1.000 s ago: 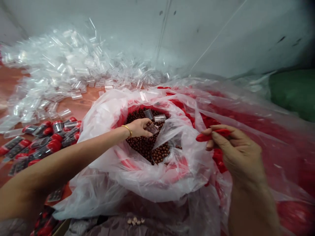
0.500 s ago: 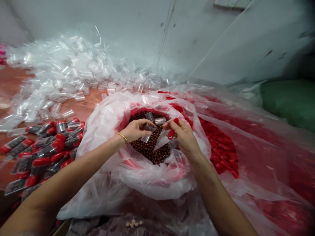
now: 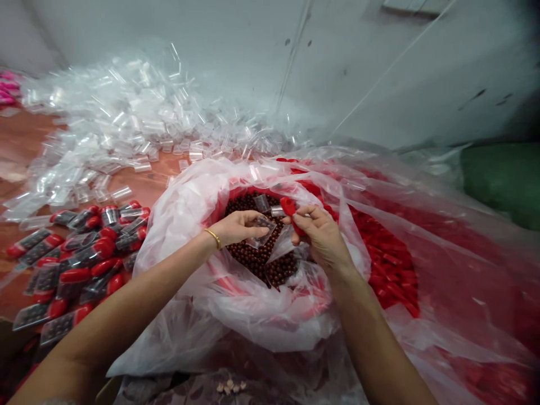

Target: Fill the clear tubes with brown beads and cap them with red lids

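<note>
My left hand (image 3: 238, 226), with a gold bracelet on the wrist, holds a small clear plastic tube (image 3: 262, 230) over a plastic bag (image 3: 185, 208) full of small brown balls (image 3: 257, 259). My right hand (image 3: 323, 233) grips a red cap (image 3: 290, 209) right beside the tube's end. Two more clear tubes (image 3: 270, 207) lie on the brown balls just beyond my fingers. Both hands meet above the bag's opening.
A heap of empty clear tubes (image 3: 113, 124) covers the brown table at the back left. Filled tubes with red caps (image 3: 76, 259) lie at the left. A large clear bag of red caps (image 3: 392, 259) spreads to the right. A green sack (image 3: 506, 180) sits far right against the grey wall.
My right hand came in from the right with the red cap and now meets the left hand over the brown balls. The left hand lifted the tube slightly.
</note>
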A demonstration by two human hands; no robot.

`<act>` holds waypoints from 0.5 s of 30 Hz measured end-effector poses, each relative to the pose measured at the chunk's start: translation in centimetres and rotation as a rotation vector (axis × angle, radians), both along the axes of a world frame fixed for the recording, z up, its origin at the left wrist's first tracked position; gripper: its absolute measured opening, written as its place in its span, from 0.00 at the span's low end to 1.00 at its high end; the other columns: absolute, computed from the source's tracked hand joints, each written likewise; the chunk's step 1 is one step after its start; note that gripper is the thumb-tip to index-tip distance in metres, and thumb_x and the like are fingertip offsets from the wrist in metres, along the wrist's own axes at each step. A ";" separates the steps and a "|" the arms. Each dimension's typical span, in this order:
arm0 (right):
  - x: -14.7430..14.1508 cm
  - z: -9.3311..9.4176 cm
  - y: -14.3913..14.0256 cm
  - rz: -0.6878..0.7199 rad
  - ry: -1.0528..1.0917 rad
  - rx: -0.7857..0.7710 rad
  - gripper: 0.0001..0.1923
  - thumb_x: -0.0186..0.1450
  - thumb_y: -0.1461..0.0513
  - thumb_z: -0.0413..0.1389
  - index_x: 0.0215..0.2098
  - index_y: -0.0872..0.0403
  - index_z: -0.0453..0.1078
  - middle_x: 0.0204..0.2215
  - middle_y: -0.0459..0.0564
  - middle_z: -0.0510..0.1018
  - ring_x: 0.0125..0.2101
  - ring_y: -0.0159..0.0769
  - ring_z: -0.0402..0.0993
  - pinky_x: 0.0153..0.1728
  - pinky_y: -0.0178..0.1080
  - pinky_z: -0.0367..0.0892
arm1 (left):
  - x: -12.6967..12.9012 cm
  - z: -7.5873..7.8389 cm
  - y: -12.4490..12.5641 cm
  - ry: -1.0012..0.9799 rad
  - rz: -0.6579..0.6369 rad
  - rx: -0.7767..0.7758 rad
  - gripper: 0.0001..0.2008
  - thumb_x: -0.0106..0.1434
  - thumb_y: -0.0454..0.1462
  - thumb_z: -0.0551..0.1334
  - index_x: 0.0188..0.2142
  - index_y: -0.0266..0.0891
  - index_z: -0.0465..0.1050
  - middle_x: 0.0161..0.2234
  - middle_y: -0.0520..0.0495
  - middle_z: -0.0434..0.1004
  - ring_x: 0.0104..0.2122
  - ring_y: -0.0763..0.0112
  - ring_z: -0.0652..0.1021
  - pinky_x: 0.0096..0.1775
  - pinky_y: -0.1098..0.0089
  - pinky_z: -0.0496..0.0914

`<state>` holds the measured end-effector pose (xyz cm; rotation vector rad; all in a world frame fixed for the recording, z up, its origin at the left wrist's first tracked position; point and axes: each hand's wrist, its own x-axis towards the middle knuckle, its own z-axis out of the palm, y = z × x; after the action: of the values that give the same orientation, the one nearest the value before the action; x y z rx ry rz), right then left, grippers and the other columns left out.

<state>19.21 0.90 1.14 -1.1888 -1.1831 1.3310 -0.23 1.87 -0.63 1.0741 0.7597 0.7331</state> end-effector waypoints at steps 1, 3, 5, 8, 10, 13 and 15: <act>-0.2 -0.1 -0.2 0.042 -0.011 -0.021 0.20 0.49 0.53 0.64 0.34 0.52 0.64 0.24 0.41 0.77 0.14 0.24 0.66 0.14 0.29 0.61 | 0.0 0.0 0.1 -0.032 0.001 -0.025 0.18 0.47 0.36 0.72 0.36 0.31 0.72 0.30 0.50 0.75 0.28 0.81 0.73 0.33 0.78 0.68; -0.5 -0.3 -0.5 0.104 -0.035 -0.074 0.20 0.51 0.54 0.62 0.39 0.52 0.67 0.23 0.40 0.75 0.15 0.23 0.65 0.15 0.28 0.62 | 0.0 0.0 0.2 -0.084 0.020 -0.090 0.18 0.47 0.37 0.72 0.36 0.32 0.71 0.31 0.49 0.75 0.30 0.79 0.74 0.35 0.75 0.70; -0.6 -0.4 -0.7 0.097 -0.036 -0.121 0.18 0.53 0.54 0.60 0.38 0.53 0.68 0.22 0.39 0.71 0.14 0.22 0.61 0.13 0.27 0.60 | 0.0 -0.1 0.3 -0.099 0.021 -0.163 0.18 0.49 0.38 0.71 0.37 0.33 0.70 0.31 0.49 0.75 0.30 0.76 0.75 0.36 0.70 0.72; -0.6 -0.5 -0.7 0.014 -0.005 -0.108 0.18 0.53 0.52 0.59 0.37 0.53 0.68 0.20 0.37 0.65 0.13 0.21 0.55 0.10 0.28 0.57 | 0.0 -0.1 0.3 -0.047 -0.004 -0.217 0.16 0.51 0.38 0.70 0.36 0.33 0.69 0.29 0.50 0.74 0.28 0.75 0.76 0.34 0.68 0.74; -0.5 -0.6 -0.7 -0.001 -0.032 -0.054 0.19 0.52 0.52 0.61 0.37 0.52 0.67 0.19 0.36 0.63 0.13 0.21 0.53 0.10 0.27 0.57 | 0.0 0.0 0.2 0.012 -0.024 -0.234 0.15 0.53 0.38 0.69 0.36 0.33 0.69 0.28 0.50 0.73 0.27 0.76 0.75 0.32 0.71 0.74; -0.4 -1.0 -0.6 0.017 -0.111 0.000 0.17 0.54 0.51 0.61 0.36 0.52 0.67 0.18 0.36 0.62 0.13 0.21 0.54 0.11 0.27 0.55 | 0.0 0.0 0.1 0.082 -0.037 -0.214 0.17 0.53 0.41 0.68 0.38 0.34 0.68 0.28 0.50 0.73 0.23 0.77 0.75 0.27 0.75 0.71; -0.4 -1.3 -0.6 0.019 -0.129 0.014 0.17 0.56 0.48 0.59 0.34 0.52 0.67 0.19 0.37 0.65 0.13 0.22 0.57 0.12 0.28 0.56 | 0.0 -0.1 -0.1 0.103 -0.058 -0.143 0.18 0.53 0.42 0.69 0.37 0.33 0.68 0.27 0.52 0.72 0.21 0.79 0.74 0.26 0.76 0.70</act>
<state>18.80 0.34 -0.21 -1.2717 -1.2958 1.2735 -0.25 1.82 -0.69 1.0059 0.8524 0.5690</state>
